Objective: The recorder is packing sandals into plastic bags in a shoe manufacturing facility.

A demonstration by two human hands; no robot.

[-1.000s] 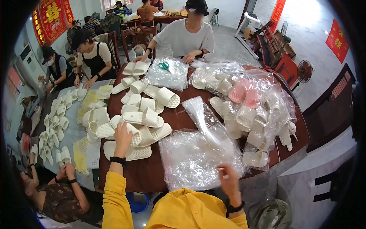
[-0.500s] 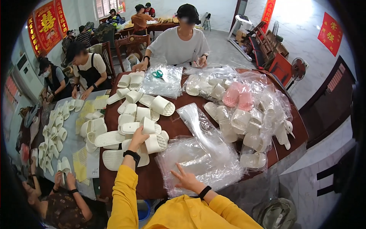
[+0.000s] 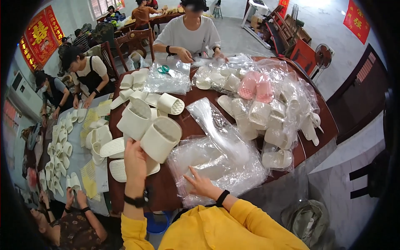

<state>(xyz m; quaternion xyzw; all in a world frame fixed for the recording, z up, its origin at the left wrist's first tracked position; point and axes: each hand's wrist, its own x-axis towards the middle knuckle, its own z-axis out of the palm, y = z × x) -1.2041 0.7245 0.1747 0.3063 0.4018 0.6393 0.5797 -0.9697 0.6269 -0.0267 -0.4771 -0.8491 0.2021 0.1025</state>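
Note:
My left hand [image 3: 136,164] grips a pair of cream slide slippers [image 3: 161,139], lifted above the table with their toes toward me. My right hand [image 3: 204,186] rests on a stack of clear plastic bags [image 3: 233,179], its index finger stretched out and nothing held. More loose cream slippers [image 3: 170,103] lie behind the lifted pair, and others [image 3: 112,148] to its left. Right of the bags is a heap of bagged slippers [image 3: 262,112], mostly cream, with a pink pair [image 3: 255,86] on top.
Across the dark red table [image 3: 189,121], a person in a white shirt [image 3: 189,37] handles plastic. Near them, green scissors [image 3: 164,69] lie on more bags. A grey table [image 3: 79,158] with slippers and yellow sheets adjoins on the left, where other people work. A blue bucket [image 3: 157,223] stands below.
My left hand has raised the slipper pair off the pile toward me. My right hand stays on the bags. The person opposite has moved a hand rightward from the table's far left side.

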